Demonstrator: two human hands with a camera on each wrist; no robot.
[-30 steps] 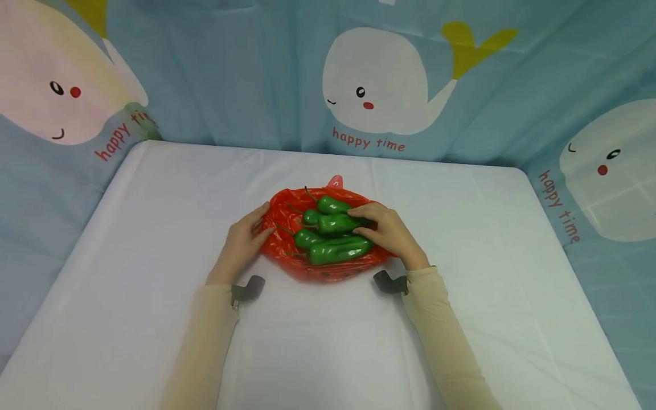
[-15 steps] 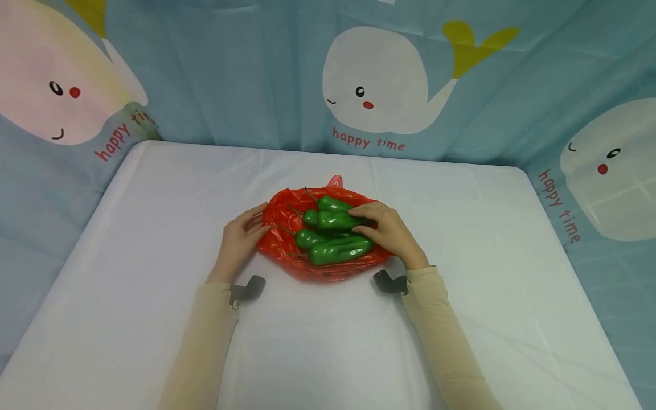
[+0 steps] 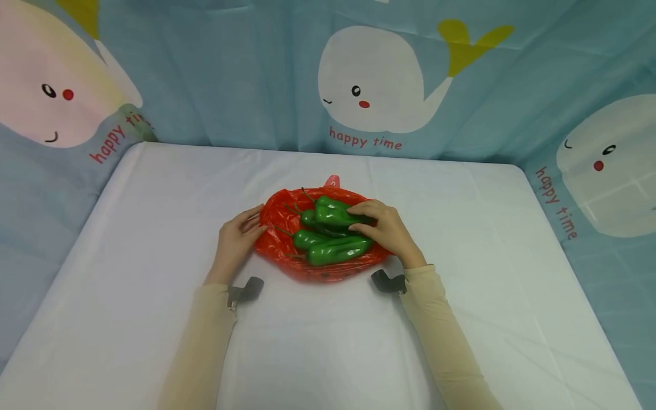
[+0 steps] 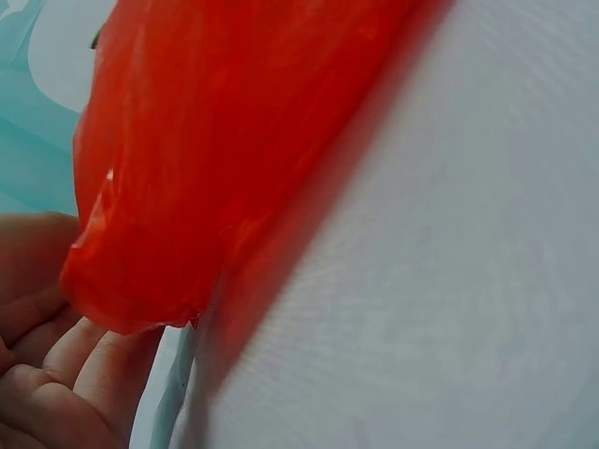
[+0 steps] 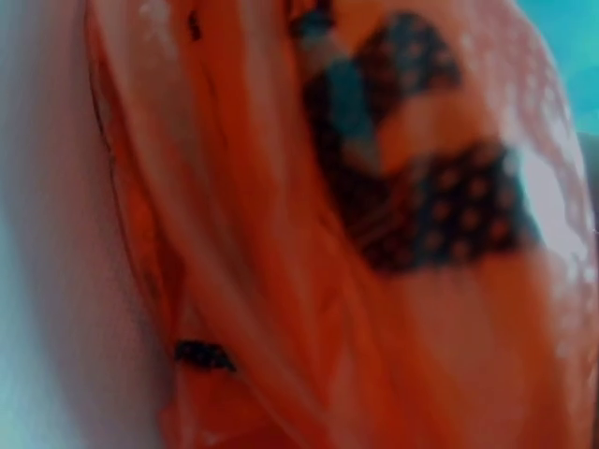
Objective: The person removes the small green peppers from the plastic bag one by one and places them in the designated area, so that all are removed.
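Note:
A red plastic bag (image 3: pixel 274 242) lies spread on the table with several long green peppers in its mouth. My left hand (image 3: pixel 237 238) is at the bag's left edge, thumb and fingers pinching the film. In the left wrist view, part of the red bag (image 4: pixel 215 159) hides the fingertips of that hand (image 4: pixel 65 374). My right hand (image 3: pixel 384 228) reaches over the bag's right side and grips the right end of the upper green pepper (image 3: pixel 330 213). Below it lies another green pepper (image 3: pixel 340 251). The right wrist view shows only blurred red film (image 5: pixel 262 187) with dark print; the hand is out of sight.
A white cloth covers the table (image 3: pixel 328 341). Behind it hangs a blue curtain (image 3: pixel 246 74) with printed whales, reaching round both sides. A small red flap (image 3: pixel 332 181) sticks up behind the bag. A dark wrist camera sits on each cuff.
The pepper in my right hand has turned and shifted over its neighbours, its left end now higher. My left hand has moved slightly left, and the bag's left edge has moved with it.

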